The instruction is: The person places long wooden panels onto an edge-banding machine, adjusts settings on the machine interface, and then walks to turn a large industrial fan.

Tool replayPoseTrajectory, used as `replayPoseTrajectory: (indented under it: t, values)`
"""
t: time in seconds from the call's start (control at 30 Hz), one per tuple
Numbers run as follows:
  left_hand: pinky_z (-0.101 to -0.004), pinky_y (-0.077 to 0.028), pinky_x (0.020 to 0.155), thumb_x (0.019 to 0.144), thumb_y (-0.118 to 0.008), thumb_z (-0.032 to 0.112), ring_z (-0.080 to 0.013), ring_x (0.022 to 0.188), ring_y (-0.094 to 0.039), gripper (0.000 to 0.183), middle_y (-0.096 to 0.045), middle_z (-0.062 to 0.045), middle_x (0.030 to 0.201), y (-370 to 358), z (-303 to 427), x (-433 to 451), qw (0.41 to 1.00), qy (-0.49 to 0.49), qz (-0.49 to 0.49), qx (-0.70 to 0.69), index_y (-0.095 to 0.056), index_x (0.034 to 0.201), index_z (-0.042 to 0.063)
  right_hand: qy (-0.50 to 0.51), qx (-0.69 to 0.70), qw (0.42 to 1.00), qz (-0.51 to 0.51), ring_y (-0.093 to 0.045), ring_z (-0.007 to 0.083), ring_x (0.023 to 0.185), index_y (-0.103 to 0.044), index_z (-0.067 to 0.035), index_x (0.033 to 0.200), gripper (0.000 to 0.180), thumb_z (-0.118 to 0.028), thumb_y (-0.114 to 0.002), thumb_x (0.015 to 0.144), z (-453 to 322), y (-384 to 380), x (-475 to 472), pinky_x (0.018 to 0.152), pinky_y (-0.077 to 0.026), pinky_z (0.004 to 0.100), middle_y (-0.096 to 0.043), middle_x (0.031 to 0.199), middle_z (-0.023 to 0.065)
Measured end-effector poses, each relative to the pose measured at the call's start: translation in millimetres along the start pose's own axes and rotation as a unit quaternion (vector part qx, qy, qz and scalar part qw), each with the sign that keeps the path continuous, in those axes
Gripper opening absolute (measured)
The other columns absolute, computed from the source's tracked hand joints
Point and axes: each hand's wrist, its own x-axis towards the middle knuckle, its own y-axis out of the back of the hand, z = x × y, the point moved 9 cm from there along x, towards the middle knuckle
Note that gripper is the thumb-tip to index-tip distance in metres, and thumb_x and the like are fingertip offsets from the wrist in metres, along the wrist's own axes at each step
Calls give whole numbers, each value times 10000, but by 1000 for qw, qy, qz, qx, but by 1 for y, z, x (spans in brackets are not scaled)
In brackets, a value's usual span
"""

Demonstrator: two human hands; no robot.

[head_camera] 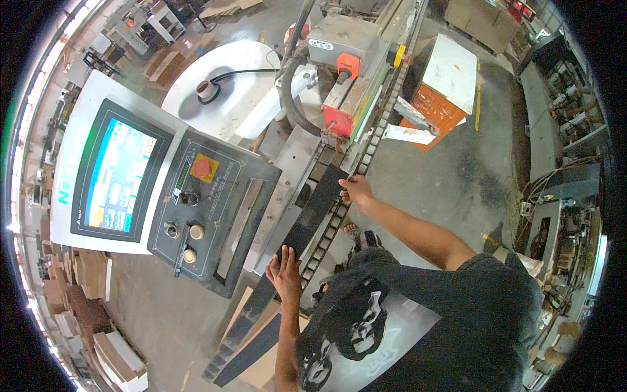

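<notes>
A long, narrow black board [313,210] lies slanted along the infeed of an edge banding machine, beside its chain track [327,229]. Its far end points towards the red guard block [338,117]. My right hand [356,191] grips the board's side edge near that end, thumb on top and the other fingers partly hidden. Farther down, my left hand [285,277] rests on the black surface with its fingers extended and slightly apart. Below it, another black strip [250,350] lies beside light-brown boards [262,370].
Left of the board stands the control panel [215,206] with a red emergency stop button [201,167] and a lit touchscreen [120,176]. A white round reel table [230,108] is behind it. An orange-sided cabinet [431,105] stands right of the track. Stacked boards [117,357] lie lower left.
</notes>
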Motion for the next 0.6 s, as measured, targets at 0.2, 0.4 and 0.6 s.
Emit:
replayPoseTrajectory:
  t: [0.2,0.4,0.6]
  values:
    - [-526,-266,1178,952,-716,205,-322,1365,-495,519,-556,22,1545,-3,-2,29,1000,15,8,0,-608,1460,209,34,10,998,-44,-612,196,1089,-550,-107,1298,537,-386,-807,917,-14,-49,-83,972,-481,410,-647,1134,44]
    - [-516,-253,1181,955,-685,244,-305,1326,-527,492,-591,30,1508,-7,1,57,999,27,1,36,-621,1442,224,40,49,991,-117,-217,274,1547,-663,-226,1266,531,-535,-803,857,3,-101,-67,1226,-191,577,-99,1698,66]
    - [-487,-249,1162,955,-668,261,-286,1301,-520,475,-587,39,1514,-13,5,69,998,46,3,38,-634,1428,234,43,110,966,-228,-12,271,1612,-680,-288,1276,488,-535,-792,870,3,-125,-61,1238,-129,619,115,1750,34]
